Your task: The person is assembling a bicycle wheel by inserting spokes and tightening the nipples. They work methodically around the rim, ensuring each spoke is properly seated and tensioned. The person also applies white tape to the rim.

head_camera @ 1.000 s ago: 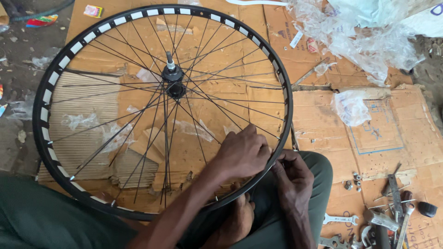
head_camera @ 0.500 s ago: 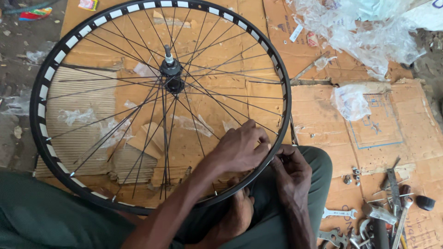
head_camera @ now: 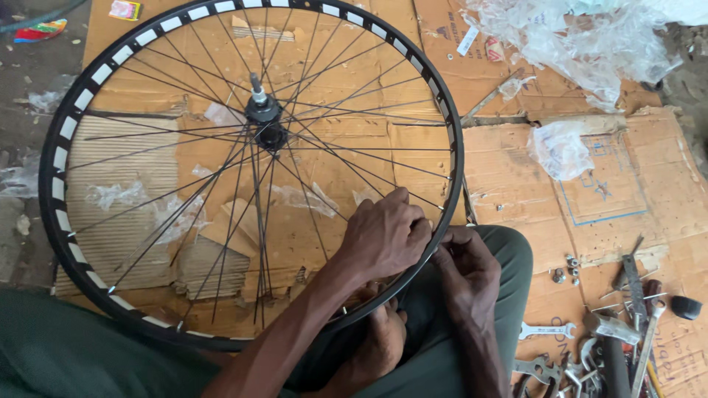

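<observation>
A black bicycle wheel rim (head_camera: 51, 184) with white patches and thin spokes lies tilted over my lap, its hub (head_camera: 263, 118) left of centre. My left hand (head_camera: 387, 236) reaches across the spokes, fingers curled around a spoke end just inside the rim's lower right arc. My right hand (head_camera: 466, 267) sits outside the same stretch of rim, fingertips pinched against its outer edge. The two hands face each other across the rim. A bare foot (head_camera: 377, 345) rests under the wheel. Whatever small part the fingertips hold is hidden.
Flattened cardboard (head_camera: 619, 191) covers the ground. Crumpled clear plastic (head_camera: 560, 37) lies at the top right. Wrenches (head_camera: 547, 330), nuts (head_camera: 569, 268) and other hand tools (head_camera: 634, 295) are scattered at the lower right. Dirt floor with litter runs along the left.
The view has drifted, so the wheel sits a little higher and further left in the picture. Both hands stay at the same spot on the rim, with only small finger movements.
</observation>
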